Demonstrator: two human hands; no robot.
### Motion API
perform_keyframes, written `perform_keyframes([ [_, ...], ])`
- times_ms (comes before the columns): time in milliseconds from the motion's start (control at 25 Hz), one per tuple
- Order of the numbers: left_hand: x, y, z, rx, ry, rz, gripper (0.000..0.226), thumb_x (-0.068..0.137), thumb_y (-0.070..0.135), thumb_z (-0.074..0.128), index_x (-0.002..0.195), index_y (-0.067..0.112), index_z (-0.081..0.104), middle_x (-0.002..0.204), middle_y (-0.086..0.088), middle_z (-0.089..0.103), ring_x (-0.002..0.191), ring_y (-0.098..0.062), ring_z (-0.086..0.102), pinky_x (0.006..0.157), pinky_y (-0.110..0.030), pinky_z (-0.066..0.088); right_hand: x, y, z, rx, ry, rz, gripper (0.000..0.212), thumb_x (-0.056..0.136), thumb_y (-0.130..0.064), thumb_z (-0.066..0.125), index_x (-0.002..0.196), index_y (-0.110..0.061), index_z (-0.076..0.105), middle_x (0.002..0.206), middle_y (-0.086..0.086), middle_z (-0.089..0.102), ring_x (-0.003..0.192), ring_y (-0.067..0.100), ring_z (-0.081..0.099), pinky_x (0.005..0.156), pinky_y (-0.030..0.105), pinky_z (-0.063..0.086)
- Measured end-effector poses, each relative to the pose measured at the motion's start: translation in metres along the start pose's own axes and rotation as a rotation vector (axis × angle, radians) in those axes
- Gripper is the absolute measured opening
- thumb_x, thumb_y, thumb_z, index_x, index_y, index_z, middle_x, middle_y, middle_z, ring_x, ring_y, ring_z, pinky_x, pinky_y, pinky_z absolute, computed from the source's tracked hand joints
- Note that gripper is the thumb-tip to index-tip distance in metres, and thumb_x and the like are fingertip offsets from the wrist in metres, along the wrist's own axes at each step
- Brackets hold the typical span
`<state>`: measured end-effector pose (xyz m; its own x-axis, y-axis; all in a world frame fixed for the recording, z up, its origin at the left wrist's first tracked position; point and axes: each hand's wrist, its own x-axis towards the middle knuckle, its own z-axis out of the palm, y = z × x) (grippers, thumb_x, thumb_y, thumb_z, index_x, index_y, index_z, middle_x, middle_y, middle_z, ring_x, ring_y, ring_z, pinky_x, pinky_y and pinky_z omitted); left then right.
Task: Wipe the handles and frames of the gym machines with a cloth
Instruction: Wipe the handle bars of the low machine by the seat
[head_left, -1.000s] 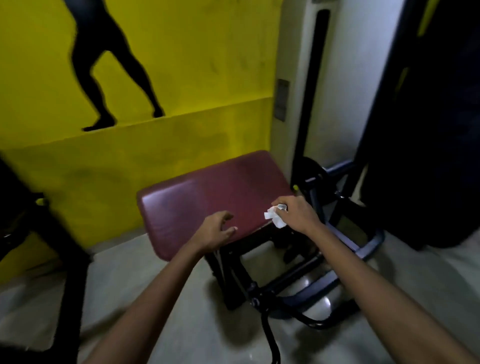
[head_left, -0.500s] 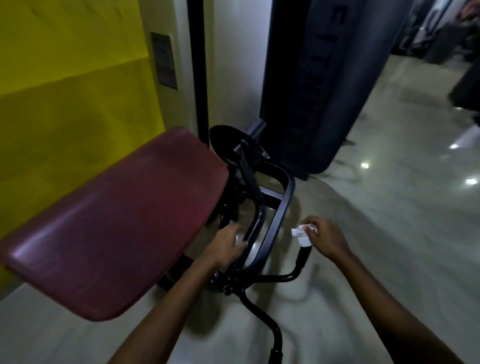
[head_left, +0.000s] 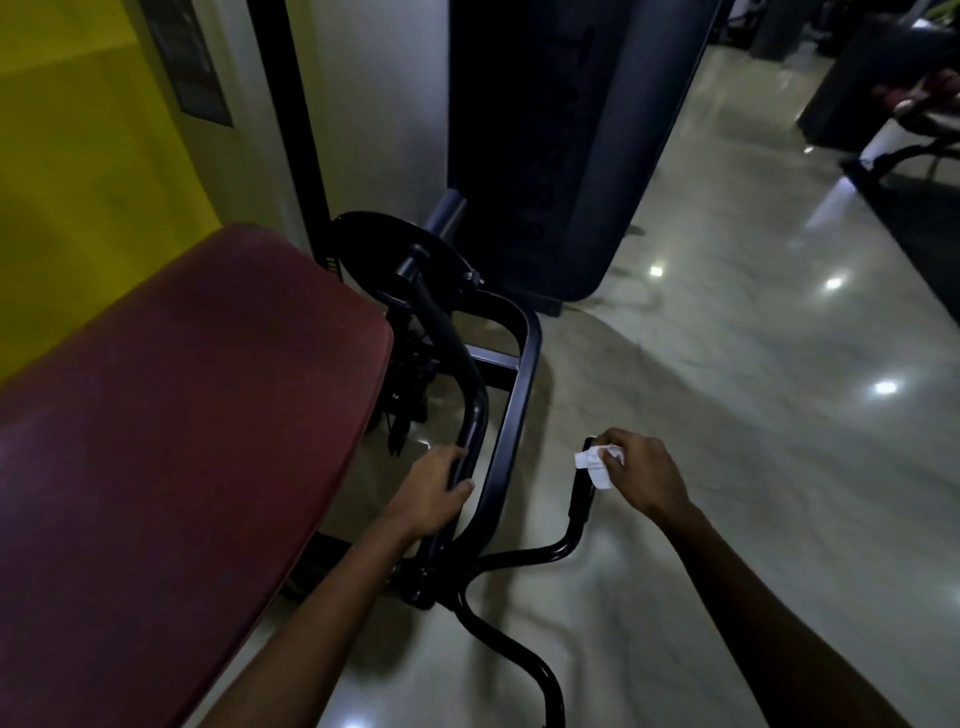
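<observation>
the left hand (head_left: 428, 496) grips the black curved metal lever arm (head_left: 451, 358) of the machine, fingers and thumb curled round the tube, just beside the dark red padded vinyl armrest (head_left: 176, 415). the right hand (head_left: 641, 475) pinches a small crumpled white cloth (head_left: 592, 465) in curled fingers and holds it against the upper end of the black bent handle grip (head_left: 582, 499). the black tubular steel frame (head_left: 511, 415) runs between the two hands. a glossy pale tiled floor (head_left: 727, 415) lies beneath.
</observation>
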<state>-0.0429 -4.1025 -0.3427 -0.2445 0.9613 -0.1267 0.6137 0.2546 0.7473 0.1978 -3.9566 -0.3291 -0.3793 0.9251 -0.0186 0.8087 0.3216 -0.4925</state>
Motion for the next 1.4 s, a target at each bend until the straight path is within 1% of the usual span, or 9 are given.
perform_keyframes([
  [160,0.037,-0.03,0.021,-0.011,-0.003,0.026,0.048,0.092,0.018,0.059,0.137,0.009,0.045,0.137,-0.009,0.046,0.127,-0.021,0.045,0.098,-0.016,0.029,0.019,0.007,0.021,0.036,0.051,0.003,0.017,0.085,-0.019,0.053,0.088,-0.018,0.07,0.083,0.004,0.071,0.075,0.023,0.064,0.061,0.028,0.044],
  [280,0.068,-0.056,0.041,-0.019,-0.011,0.052,0.048,0.092,0.015,0.06,0.137,0.007,0.045,0.136,-0.01,0.047,0.126,-0.022,0.044,0.095,-0.015,0.027,0.032,0.02,0.039,0.022,0.11,-0.045,0.016,0.087,-0.02,0.054,0.088,-0.023,0.07,0.086,-0.003,0.072,0.075,0.017,0.066,0.061,0.031,0.05],
  [440,0.094,-0.097,0.064,-0.001,-0.064,0.05,0.056,0.092,0.016,0.059,0.143,0.007,0.037,0.143,-0.009,0.04,0.132,-0.023,0.038,0.103,-0.02,0.025,0.046,0.034,0.056,-0.068,0.285,0.034,0.021,0.088,-0.008,0.056,0.1,-0.018,0.07,0.092,0.004,0.071,0.079,0.024,0.066,0.063,0.036,0.053],
  [640,0.125,-0.15,0.094,0.049,-0.087,0.109,0.065,0.09,0.013,0.061,0.146,0.003,0.028,0.152,-0.014,0.03,0.141,-0.026,0.023,0.112,-0.021,0.01,0.048,0.043,0.087,-0.169,0.386,-0.015,0.019,0.086,-0.014,0.061,0.104,-0.012,0.068,0.089,0.008,0.068,0.074,0.029,0.063,0.056,0.034,0.049],
  [800,0.13,-0.181,0.121,0.104,-0.115,0.118,0.072,0.089,0.017,0.061,0.148,0.001,0.022,0.156,-0.014,0.019,0.145,-0.026,0.017,0.114,-0.024,0.008,0.043,0.053,0.129,-0.281,0.299,-0.049,0.032,0.076,-0.001,0.071,0.108,-0.007,0.068,0.108,0.011,0.068,0.087,0.032,0.064,0.063,0.035,0.052],
  [920,0.13,-0.198,0.139,0.136,-0.115,0.171,0.079,0.087,0.017,0.062,0.149,0.002,0.016,0.158,-0.011,0.01,0.145,-0.024,0.013,0.116,-0.029,0.013,0.039,0.062,0.15,-0.303,0.321,-0.025,0.033,0.08,-0.005,0.069,0.113,-0.005,0.066,0.12,0.009,0.064,0.099,0.029,0.063,0.068,0.033,0.054],
  [1080,0.128,-0.204,0.149,0.146,-0.072,0.183,0.08,0.089,0.014,0.062,0.151,0.006,0.011,0.159,-0.008,0.004,0.145,-0.021,0.011,0.116,-0.032,0.017,0.045,0.066,0.156,-0.221,0.351,0.046,0.048,0.083,-0.001,0.064,0.13,-0.008,0.057,0.135,0.01,0.055,0.117,0.028,0.058,0.08,0.037,0.056],
  [1240,0.123,-0.205,0.156,0.175,-0.036,0.184,0.075,0.093,0.017,0.057,0.151,0.005,0.012,0.16,-0.008,0.004,0.145,-0.025,0.017,0.112,-0.032,0.02,0.05,0.06,0.164,-0.236,0.38,0.095,0.048,0.085,-0.006,0.052,0.133,-0.007,0.053,0.136,0.013,0.054,0.101,0.033,0.066,0.069,0.038,0.056],
  [1400,0.119,-0.209,0.16,0.196,-0.013,0.189,0.069,0.096,0.032,0.044,0.152,0.008,0.011,0.16,-0.004,0.002,0.144,-0.023,0.017,0.112,-0.033,0.021,0.041,0.052,0.17,-0.302,0.409,0.16,0.054,0.079,0.001,0.064,0.131,-0.006,0.054,0.134,0.014,0.055,0.089,0.036,0.069,0.062,0.034,0.055],
])
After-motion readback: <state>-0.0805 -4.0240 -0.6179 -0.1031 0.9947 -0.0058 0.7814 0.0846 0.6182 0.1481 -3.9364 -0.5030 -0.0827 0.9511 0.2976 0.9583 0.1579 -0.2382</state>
